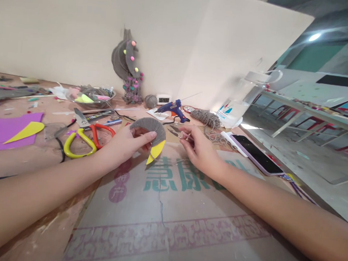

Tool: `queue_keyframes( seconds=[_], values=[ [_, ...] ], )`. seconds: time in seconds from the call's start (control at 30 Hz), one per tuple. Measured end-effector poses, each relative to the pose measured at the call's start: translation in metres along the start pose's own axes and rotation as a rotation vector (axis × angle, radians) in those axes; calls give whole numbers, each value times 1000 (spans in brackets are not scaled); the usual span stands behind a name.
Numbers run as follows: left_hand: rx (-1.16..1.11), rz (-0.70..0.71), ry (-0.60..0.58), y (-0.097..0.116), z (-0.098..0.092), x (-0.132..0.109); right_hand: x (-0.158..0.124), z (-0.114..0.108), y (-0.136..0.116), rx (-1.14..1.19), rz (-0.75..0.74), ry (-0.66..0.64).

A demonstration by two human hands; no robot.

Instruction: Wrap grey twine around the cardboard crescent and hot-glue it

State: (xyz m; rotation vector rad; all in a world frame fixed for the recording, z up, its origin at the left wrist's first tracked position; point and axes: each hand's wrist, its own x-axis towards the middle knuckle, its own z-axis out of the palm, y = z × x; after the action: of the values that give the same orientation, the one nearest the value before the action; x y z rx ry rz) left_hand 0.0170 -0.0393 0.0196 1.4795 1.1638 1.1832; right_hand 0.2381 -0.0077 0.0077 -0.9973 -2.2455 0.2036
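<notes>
My left hand is closed on a curved yellow foam shape wrapped partly in grey yarn, holding it just above the cardboard sheet. Its bare yellow tip points down. My right hand is closed on small metal thread snips, whose blades point left toward the wrapped shape. A strand of grey yarn runs from the shape toward a loose grey yarn bundle behind my right hand.
Yellow-handled scissors and red-handled scissors lie left. Purple foam sheet with a yellow cut-out at far left. Blue glue gun, phone, yarn ball, clock, and a finished grey ornament against the wall.
</notes>
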Motion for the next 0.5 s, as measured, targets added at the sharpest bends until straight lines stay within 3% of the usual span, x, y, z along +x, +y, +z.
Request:
queue_keyframes(
  seconds=[0.17,0.5],
  values=[
    [3,-39,48,-3,-5,5,4,1,11,-58,-36,-104],
    [10,-72,39,-18,-6,7,4,-2,-3,-62,-58,-79]
  ],
)
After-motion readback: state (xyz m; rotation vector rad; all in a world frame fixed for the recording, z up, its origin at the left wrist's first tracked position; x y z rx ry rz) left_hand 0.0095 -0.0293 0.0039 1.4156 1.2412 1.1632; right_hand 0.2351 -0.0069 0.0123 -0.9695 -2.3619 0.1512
